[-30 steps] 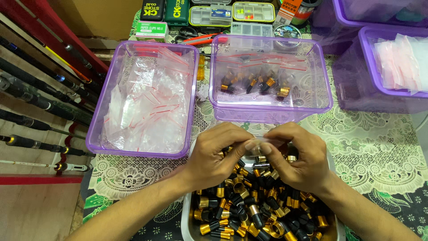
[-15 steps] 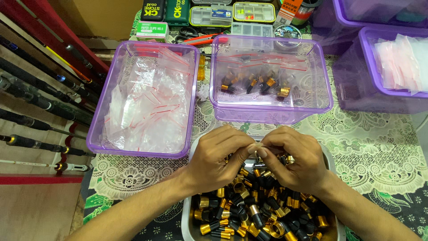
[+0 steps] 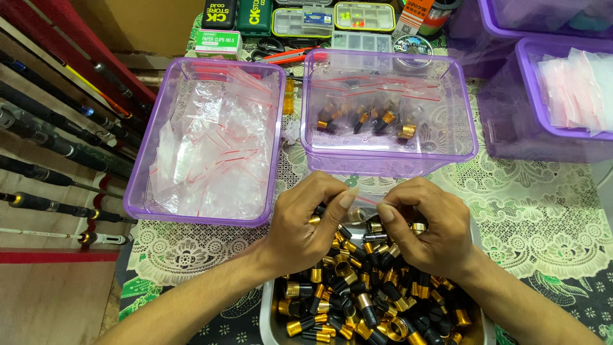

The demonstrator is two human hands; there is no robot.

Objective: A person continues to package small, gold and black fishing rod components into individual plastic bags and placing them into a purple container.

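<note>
Both hands meet over a metal tray [image 3: 271, 319] heaped with small black-and-gold cylindrical fittings [image 3: 357, 300]. The left hand [image 3: 306, 223] is curled, its grip closed with thumb and fingers pinched toward the middle; the right hand [image 3: 424, 227] mirrors it, fingers bent inward, and between the two a small clear plastic bag [image 3: 365, 203] is held, its contents too hidden to tell. The fittings look glossy, short tubes with brass-coloured bands, lying loose at all angles. Just beyond the hands stands a translucent purple plastic tub [image 3: 389, 163] with a few of the same fittings sealed in little bags with red strips. To its left, a second purple tub [image 3: 137, 191] holds a loose pile of empty clear zip bags [image 3: 211, 153], crinkled and shiny. At the right edge are more purple tubs [image 3: 504, 108] with bags stacked inside. The surface is covered by a white lace cloth [image 3: 543, 204] with floral cut-outs over a dark green patterned layer. At the far edge lie small compartment boxes [image 3: 338, 19] and red-handled scissors [image 3: 287, 54]. Dark fishing rods [image 3: 51, 144] lie along the left.
</note>
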